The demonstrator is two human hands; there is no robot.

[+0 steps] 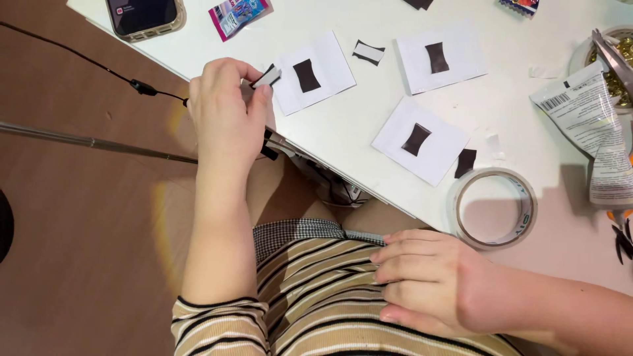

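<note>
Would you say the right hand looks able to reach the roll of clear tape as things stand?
Probably yes: the right hand rests empty on the lap, and the tape roll lies just beyond it near the table edge, nothing between.

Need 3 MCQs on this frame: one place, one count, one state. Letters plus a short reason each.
1. Where does the roll of clear tape lie?
A. on the white table, near its edge
B. on the brown floor
C. on the phone

2. How many white paper squares carry a dark patch in the middle?
A. one
B. three
C. five

3. What is the left hand doing?
A. lying flat on the table
B. pinching a small strip at its fingertips
C. gripping the tape roll

Answers:
1 A, the roll lies flat on the white top beside the right hand.
2 B, three squares show.
3 B, the strip sits between thumb and fingers.
</note>
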